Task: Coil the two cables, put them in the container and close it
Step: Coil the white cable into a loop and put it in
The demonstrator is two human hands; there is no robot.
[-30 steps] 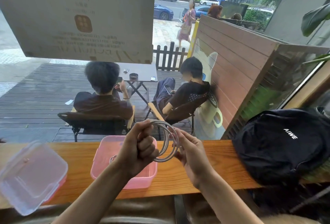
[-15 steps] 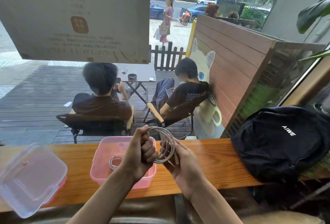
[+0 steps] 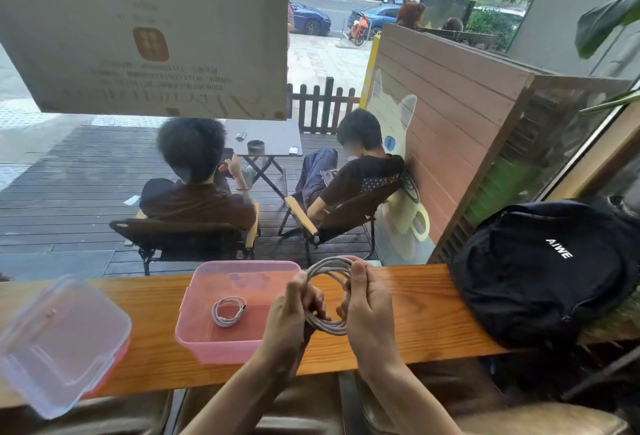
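A pale cable wound into a ring hangs between both hands, just right of the pink container. My left hand grips the ring's left and lower side. My right hand pinches its right side, thumb up. A second, smaller coiled cable lies flat on the container's floor. The clear lid with pink trim rests apart on the counter's left end, overhanging the near edge.
A wooden counter runs along a window. A black backpack fills its right end. Beyond the glass, two people sit in chairs on a deck by a small table. A paper sign hangs on the glass at upper left.
Both hands have come down and turned the ring flatter toward the counter. My left hand no longer covers the container, so the small coil inside shows.
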